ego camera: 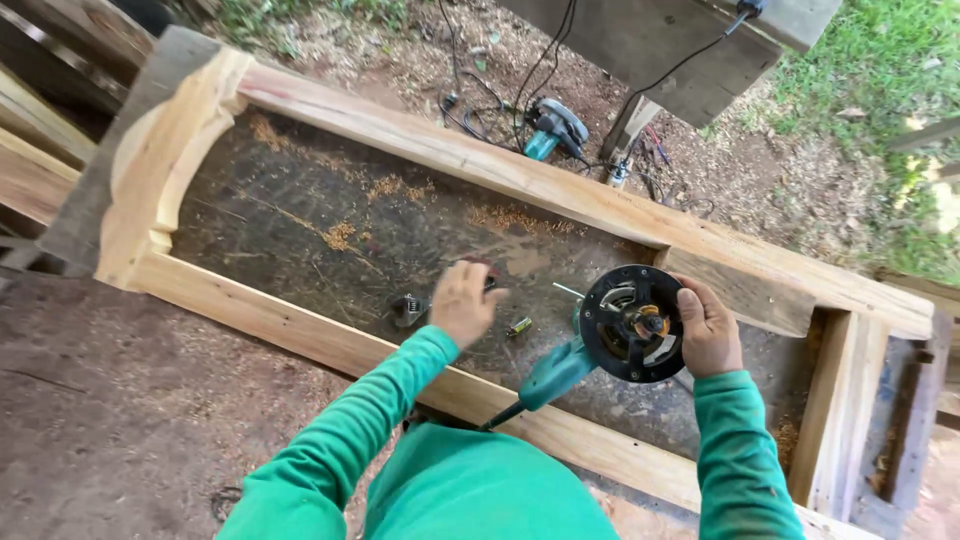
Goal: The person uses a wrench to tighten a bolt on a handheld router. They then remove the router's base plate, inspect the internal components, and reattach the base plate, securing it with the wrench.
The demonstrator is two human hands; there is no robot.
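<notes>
One small part (484,266) behind left hand (462,303)

Teal circular saw (555,128) on sawdust ground, black cables (480,105) — grass (860,80), grey board (660,45) overhead

A single view is given, taken from a camera worn on the head and aimed steeply downward and forward. The green-sleeved forearms are seen close at the bottom edge, and the long pale wooden frame (560,190) on the workbench is crossed diagonally. Sawdust-strewn ground and grass are caught farther off along the top.
</notes>
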